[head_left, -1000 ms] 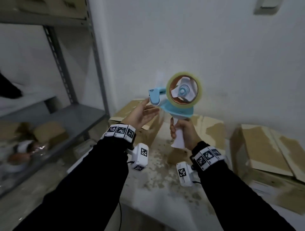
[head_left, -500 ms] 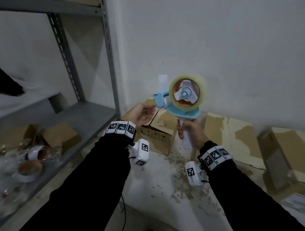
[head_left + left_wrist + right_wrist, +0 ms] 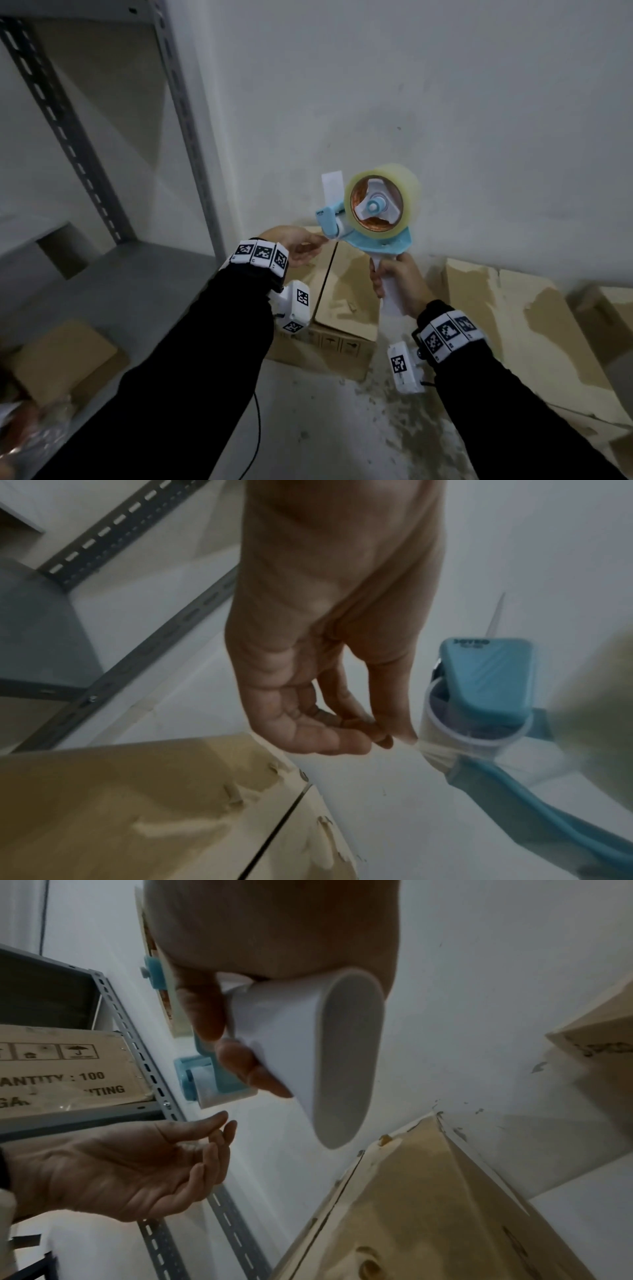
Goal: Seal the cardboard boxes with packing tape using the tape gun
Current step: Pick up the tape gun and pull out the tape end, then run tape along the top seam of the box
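Note:
My right hand (image 3: 385,284) grips the white handle (image 3: 308,1047) of a blue tape gun (image 3: 373,240) and holds it upright in front of the wall. A roll of clear tape (image 3: 383,198) sits on its hub. My left hand (image 3: 320,242) is just left of the gun's front roller, and thumb and fingertips (image 3: 394,737) pinch the loose tape end (image 3: 435,750) that runs to the roller under the blue guard (image 3: 486,680). Below the gun lies a cardboard box (image 3: 346,298) with closed flaps. A second cardboard box (image 3: 531,335) lies to its right.
Grey metal shelving (image 3: 102,274) stands at the left, with a small carton (image 3: 65,359) low down and a printed carton (image 3: 68,1069) on a shelf. The boxes rest on a speckled white surface (image 3: 325,428) against the white wall. A further box (image 3: 609,308) is at the far right.
My left hand went from an open palm beside the gun to fingers pinched at the front roller. The right hand kept its hold on the handle while my view swung left.

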